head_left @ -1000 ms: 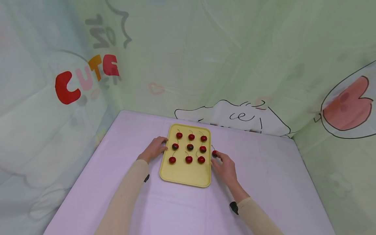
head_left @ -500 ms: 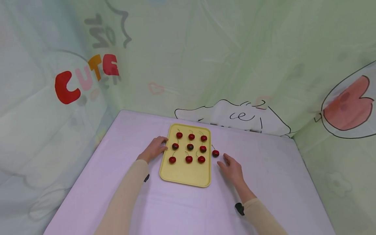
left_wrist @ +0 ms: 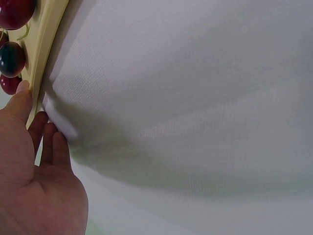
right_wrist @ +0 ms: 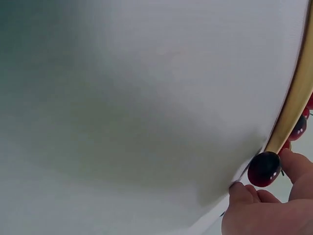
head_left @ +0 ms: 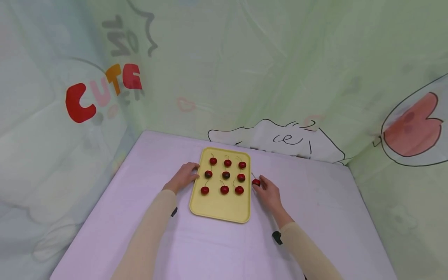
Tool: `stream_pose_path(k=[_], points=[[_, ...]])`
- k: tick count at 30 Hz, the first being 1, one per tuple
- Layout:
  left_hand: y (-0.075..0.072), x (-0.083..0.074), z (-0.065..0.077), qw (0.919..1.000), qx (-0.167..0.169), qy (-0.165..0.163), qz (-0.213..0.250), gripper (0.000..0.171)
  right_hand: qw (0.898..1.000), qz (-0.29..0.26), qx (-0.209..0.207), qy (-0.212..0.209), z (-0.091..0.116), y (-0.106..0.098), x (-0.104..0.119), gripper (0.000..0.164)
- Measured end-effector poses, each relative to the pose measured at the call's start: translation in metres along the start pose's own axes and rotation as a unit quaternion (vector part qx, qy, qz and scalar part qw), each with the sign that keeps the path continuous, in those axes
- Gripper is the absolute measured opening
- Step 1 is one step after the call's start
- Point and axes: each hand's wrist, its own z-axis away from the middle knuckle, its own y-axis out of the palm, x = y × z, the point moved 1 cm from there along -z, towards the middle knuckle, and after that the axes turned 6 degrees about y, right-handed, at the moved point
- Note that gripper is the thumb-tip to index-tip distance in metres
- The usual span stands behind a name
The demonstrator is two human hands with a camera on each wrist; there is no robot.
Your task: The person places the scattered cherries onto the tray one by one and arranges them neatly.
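Note:
A yellow tray (head_left: 219, 206) lies on the table with cherries, one of them a dark cherry (head_left: 226, 175), in three rows of three, stems mostly pointing away. My left hand (head_left: 182, 177) rests at the tray's left side, thumb and fingertips against the rim (left_wrist: 48, 46). Just outside the right rim is another cherry (head_left: 256, 182), red and dark, with its stem (head_left: 253, 175) pointing away. My right hand (head_left: 269, 193) holds this cherry between thumb (right_wrist: 296, 164) and fingers; the right wrist view shows it right beside the rim.
The table has a pale lilac cloth (head_left: 213, 249). Behind it hangs a pale green printed curtain (head_left: 245, 77), with more curtain along the left and right sides. Both forearms wear beige sleeves (head_left: 147, 233) with dark wrist devices.
My right hand draws back from the loose cherry, then returns to it with its fingers around it. The cherry stays by the right rim. My left hand keeps its place.

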Motion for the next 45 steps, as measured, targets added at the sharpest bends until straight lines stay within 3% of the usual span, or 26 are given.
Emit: stream_pose_path(k=[16, 25, 31, 37, 45], points=[[0.003, 0.002, -0.002, 1.0000, 0.001, 0.004, -0.009, 0.046, 0.997, 0.043, -0.047, -0.040, 0.001, 0.004, 0.007, 0.053], [0.000, -0.001, 0.001, 0.9999, -0.005, 0.008, -0.009, 0.044, 0.996, -0.006, -0.049, -0.074, 0.020, 0.010, 0.043, 0.050], [0.002, 0.002, -0.002, 0.9999, -0.003, 0.005, -0.015, 0.045, 0.991, -0.027, -0.014, -0.132, 0.047, 0.026, 0.073, 0.047], [0.002, 0.003, -0.002, 0.9999, -0.001, 0.003, -0.015, 0.045, 0.979, -0.030, 0.031, -0.198, 0.080, 0.050, 0.094, 0.044], [0.004, 0.007, -0.001, 0.9997, -0.007, 0.018, -0.013, 0.044, 0.965, -0.005, 0.108, -0.237, 0.107, 0.082, 0.110, 0.042]])
